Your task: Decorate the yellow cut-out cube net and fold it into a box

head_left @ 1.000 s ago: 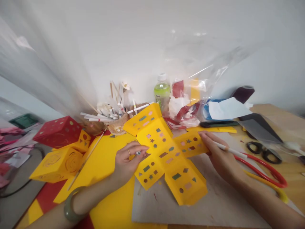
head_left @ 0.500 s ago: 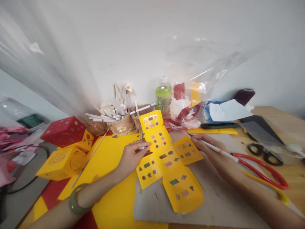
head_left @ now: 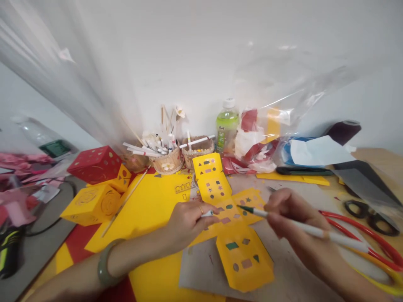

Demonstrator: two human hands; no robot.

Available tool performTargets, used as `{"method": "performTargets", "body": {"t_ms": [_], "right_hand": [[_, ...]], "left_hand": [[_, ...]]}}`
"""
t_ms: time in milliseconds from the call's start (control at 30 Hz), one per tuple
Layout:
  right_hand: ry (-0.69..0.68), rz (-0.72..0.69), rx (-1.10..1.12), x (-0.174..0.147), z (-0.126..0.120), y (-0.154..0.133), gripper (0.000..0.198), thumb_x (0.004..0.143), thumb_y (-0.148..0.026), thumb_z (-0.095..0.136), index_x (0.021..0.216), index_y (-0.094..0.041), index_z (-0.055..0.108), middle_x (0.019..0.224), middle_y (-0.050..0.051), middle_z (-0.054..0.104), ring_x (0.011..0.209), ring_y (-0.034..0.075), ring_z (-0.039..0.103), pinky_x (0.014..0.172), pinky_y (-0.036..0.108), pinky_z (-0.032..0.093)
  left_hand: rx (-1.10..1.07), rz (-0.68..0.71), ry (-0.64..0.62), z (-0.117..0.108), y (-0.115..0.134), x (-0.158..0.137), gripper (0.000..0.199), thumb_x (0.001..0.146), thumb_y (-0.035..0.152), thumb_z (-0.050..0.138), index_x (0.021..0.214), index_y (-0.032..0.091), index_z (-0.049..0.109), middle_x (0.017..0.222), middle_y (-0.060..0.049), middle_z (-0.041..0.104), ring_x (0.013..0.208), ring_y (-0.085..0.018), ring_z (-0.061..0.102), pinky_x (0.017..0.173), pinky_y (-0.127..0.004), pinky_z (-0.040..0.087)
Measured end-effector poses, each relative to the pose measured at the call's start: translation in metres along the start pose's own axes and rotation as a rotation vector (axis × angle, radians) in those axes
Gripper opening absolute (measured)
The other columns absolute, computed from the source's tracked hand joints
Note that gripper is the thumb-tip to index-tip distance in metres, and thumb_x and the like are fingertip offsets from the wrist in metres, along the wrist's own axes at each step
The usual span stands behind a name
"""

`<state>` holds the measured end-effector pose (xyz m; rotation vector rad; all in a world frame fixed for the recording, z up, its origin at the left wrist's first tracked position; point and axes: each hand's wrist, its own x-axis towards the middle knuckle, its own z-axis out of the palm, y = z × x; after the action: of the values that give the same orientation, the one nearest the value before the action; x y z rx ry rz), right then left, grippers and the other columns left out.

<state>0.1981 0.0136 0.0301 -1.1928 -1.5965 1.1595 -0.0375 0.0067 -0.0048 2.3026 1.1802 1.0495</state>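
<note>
A yellow card cut in a cross of panels (head_left: 252,274), with rows of small coloured shapes, lies across a grey board (head_left: 198,268). My left hand (head_left: 190,220) rests over its left side, fingers pinched around a small white marker cap (head_left: 207,214). My right hand (head_left: 291,216) grips a white marker (head_left: 315,230) like a pen. The marker's dark green tip points left, above the right panel; I cannot tell whether it touches. My left hand partly hides the left panel.
Left stand a red box (head_left: 96,163) and yellow boxes (head_left: 91,203). Behind are a basket of markers (head_left: 168,162), a green drink bottle (head_left: 227,121) and a plastic bag of scraps (head_left: 252,138). Red loop handles (head_left: 378,235) and black scissor handles (head_left: 371,216) lie right.
My right hand has lifted off the right panel, coming nearer and turning the marker so its green tip shows. My left hand has shifted right and nearer over the card. The view has shifted slightly left.
</note>
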Motion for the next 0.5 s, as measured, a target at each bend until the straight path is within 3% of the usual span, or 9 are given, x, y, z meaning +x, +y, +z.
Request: {"method": "performTargets", "body": {"t_ms": [67,133,500], "right_hand": [[-0.180,-0.010,0.010,-0.003,0.009,-0.005,0.021,0.074,-0.036,0.062,0.066,-0.021,0.051,0.058,-0.003,0.048,0.051,0.010,0.043,0.045,0.020,0.035],[-0.266,0.002,0.025,-0.003,0.014,-0.008,0.023,0.074,-0.036,0.062,0.062,-0.019,0.051,0.059,-0.002,0.050,0.052,0.010,0.044,0.045,0.019,0.034],[-0.402,0.141,0.127,0.000,0.027,-0.001,0.022,0.073,-0.036,0.061,0.066,-0.018,0.052,0.062,-0.002,0.049,0.056,0.010,0.046,0.047,0.020,0.040]], "left_hand": [[0.035,0.095,0.004,0.002,0.004,0.000,0.034,0.090,0.039,0.043,0.085,0.014,0.065,0.071,-0.004,0.070,0.060,-0.012,0.064,0.057,-0.019,0.049],[0.068,0.163,0.018,0.003,0.006,0.000,0.035,0.089,0.039,0.043,0.085,0.013,0.065,0.068,-0.004,0.069,0.057,-0.012,0.063,0.053,-0.020,0.048],[0.220,0.236,-0.083,0.007,0.009,-0.003,0.037,0.091,0.040,0.039,0.083,0.014,0.064,0.062,-0.004,0.067,0.052,-0.014,0.062,0.049,-0.021,0.045]]}}
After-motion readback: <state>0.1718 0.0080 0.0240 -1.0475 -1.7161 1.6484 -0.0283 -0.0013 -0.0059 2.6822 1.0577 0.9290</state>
